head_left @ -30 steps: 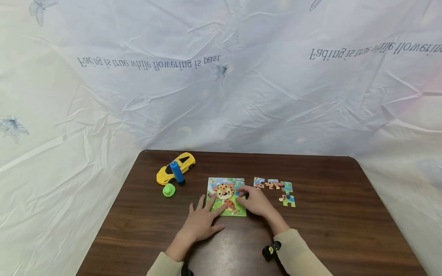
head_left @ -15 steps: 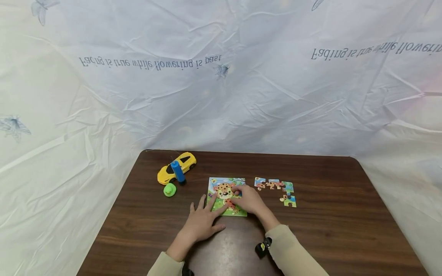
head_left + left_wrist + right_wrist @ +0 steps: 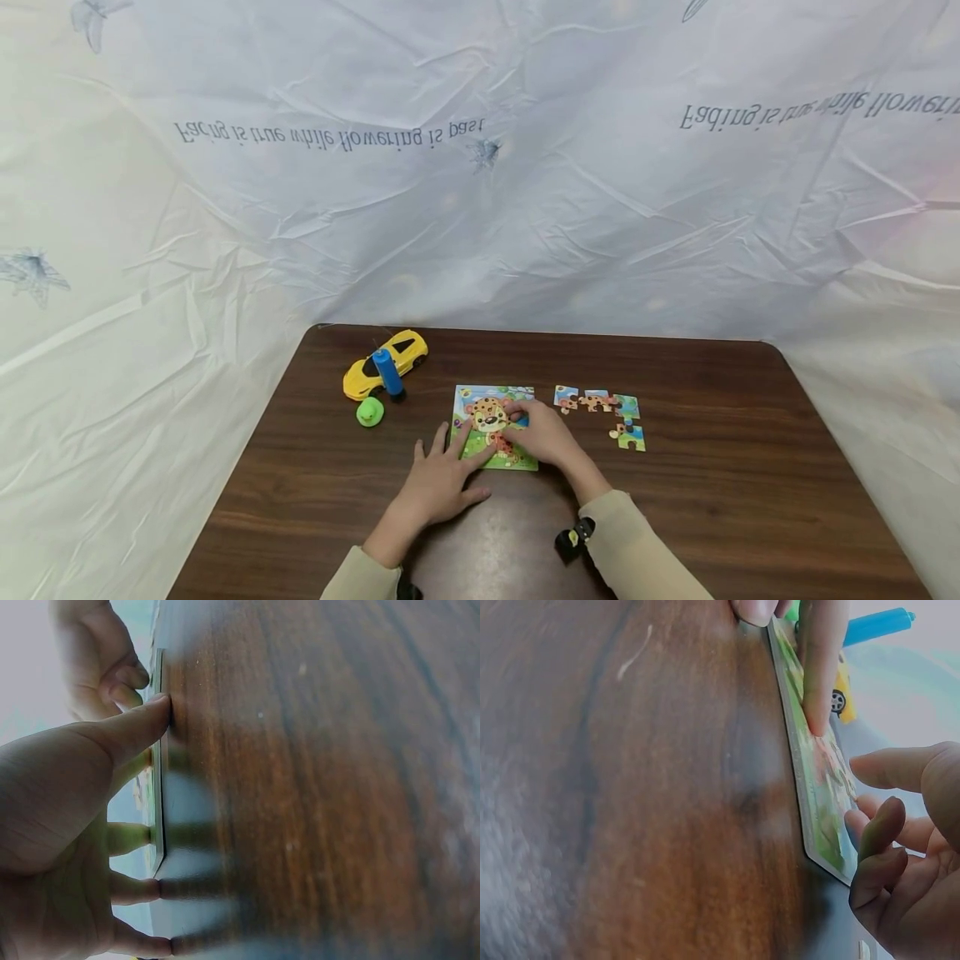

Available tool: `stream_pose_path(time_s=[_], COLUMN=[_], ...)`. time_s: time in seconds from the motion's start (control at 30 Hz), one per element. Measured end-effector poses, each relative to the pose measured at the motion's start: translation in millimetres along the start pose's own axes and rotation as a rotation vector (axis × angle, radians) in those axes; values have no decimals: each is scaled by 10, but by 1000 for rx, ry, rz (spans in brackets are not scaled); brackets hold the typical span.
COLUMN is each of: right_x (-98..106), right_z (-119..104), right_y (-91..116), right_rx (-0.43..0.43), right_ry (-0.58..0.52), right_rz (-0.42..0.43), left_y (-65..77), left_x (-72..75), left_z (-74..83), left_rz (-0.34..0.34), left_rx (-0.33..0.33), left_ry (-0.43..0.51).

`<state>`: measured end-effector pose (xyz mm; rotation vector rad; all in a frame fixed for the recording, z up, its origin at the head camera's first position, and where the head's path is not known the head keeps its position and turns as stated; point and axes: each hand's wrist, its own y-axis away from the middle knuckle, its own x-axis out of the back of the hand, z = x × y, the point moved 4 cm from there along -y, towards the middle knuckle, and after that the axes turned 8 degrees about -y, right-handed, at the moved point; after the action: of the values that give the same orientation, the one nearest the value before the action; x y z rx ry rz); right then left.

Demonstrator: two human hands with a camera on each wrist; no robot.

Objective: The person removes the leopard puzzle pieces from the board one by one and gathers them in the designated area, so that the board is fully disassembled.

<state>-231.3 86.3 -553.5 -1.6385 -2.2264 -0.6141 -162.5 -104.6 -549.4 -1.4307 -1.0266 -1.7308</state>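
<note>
A leopard picture puzzle [image 3: 480, 458] lies flat on the brown table, its near edge toward me. My left hand [image 3: 437, 483] rests spread over the puzzle's lower left, with index and middle fingertips on the picture and the thumb on the table. In the left wrist view that left hand [image 3: 67, 825] has its fingers straight. My right hand [image 3: 546, 433] reaches in from the right, thumb and index finger pinching a puzzle piece [image 3: 843, 771] low over the leopard's side; the fingers largely hide it. The right hand's other fingers [image 3: 877, 877] are curled.
Several loose puzzle pieces [image 3: 597, 401] lie right of the picture. At the back left are a yellow toy car [image 3: 360, 383], a blue cylinder [image 3: 387, 372] with a dark base in front of it, and a green toy duck [image 3: 370, 412]. Printed white cloth [image 3: 525, 250] hangs behind the table.
My right hand has moved left, farther over the puzzle, and has stayed almost still over the last half second. The left hand keeps its place on the picture.
</note>
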Motion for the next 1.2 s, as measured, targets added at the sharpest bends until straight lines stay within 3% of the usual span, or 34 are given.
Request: stream_pose_path(time_s=[0.7,1.2], right_x=[-49,25], right_z=[-7,45], right_y=[-5,35], right_rx=[69,44], right_ry=[-16,-76], right_rz=[9,13], left_y=[10,18], left_x=[1,16], left_z=[6,14], left_rz=[-2,-1], left_rx=[3,4], left_ry=[0,12])
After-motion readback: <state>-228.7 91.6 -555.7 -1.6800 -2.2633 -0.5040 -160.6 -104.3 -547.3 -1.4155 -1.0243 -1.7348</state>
